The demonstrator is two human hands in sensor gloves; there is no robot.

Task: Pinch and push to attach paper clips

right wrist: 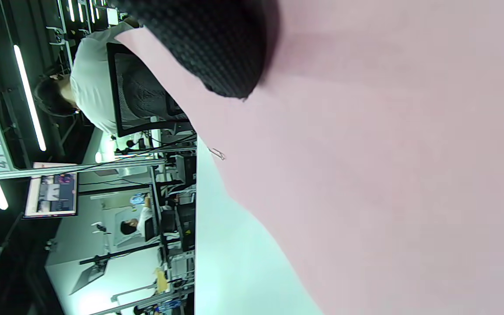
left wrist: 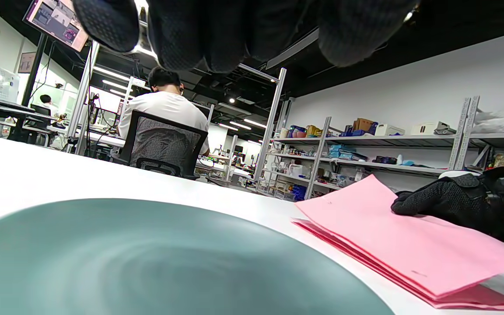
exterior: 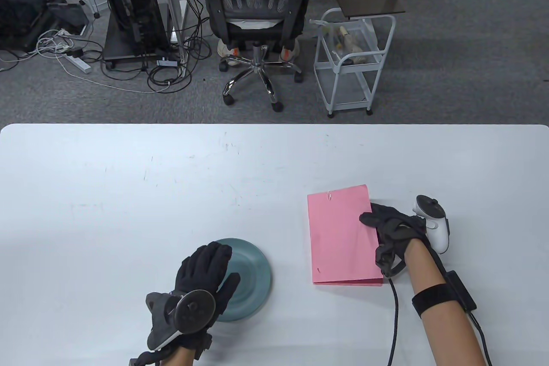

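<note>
A stack of pink paper (exterior: 341, 237) lies on the white table (exterior: 171, 177) at the right. A silver paper clip (exterior: 330, 196) sits on its far edge, also seen in the right wrist view (right wrist: 217, 153). My right hand (exterior: 388, 228) rests on the stack's right edge, fingers on the top sheet (right wrist: 365, 175). My left hand (exterior: 203, 273) hovers flat, fingers spread, over the near left part of a grey-green plate (exterior: 253, 271). The plate (left wrist: 147, 262) looks bare in the left wrist view. The pink stack (left wrist: 400, 245) shows there too, with my right hand (left wrist: 449, 203) on it.
Beyond the table's far edge stand an office chair (exterior: 255, 18), a white wire cart (exterior: 349, 65) and a computer tower with cables (exterior: 128, 10) on the carpet. A black cable (exterior: 394, 319) runs from my right glove toward the near edge.
</note>
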